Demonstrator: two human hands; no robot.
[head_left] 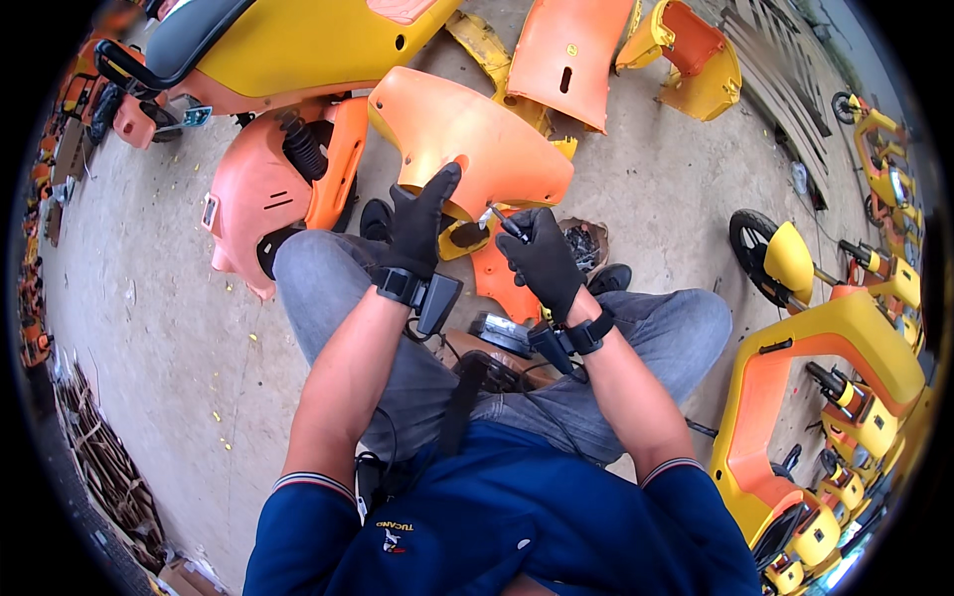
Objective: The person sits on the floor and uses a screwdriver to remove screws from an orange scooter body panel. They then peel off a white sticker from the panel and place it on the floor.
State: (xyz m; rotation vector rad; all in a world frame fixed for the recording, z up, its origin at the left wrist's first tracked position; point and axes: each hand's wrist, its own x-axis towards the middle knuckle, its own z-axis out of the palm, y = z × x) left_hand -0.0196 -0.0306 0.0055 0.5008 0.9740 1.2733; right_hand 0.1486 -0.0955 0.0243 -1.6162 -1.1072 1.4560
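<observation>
An orange scooter body panel [467, 129] with a yellow inner side is held in front of me between my knees. My gloved left hand [421, 223] grips its lower left edge, the index finger lying on the orange face near a hole. My gloved right hand [544, 258] is closed around a black-handled screwdriver [512, 225], whose metal end touches the panel’s lower edge. Beneath that panel sit another orange piece [497, 273] and a round metal container [497, 333]. A bag of small dark parts [584, 243] lies beside my right hand, partly hidden.
A yellow scooter body [308, 45] stands at the upper left, above a pink-and-orange front section [258, 189]. Loose panels [556, 60] lie at the top. Scooters [889, 169] and a large frame piece [815, 328] line the right. Wooden scraps [104, 467] lie at lower left.
</observation>
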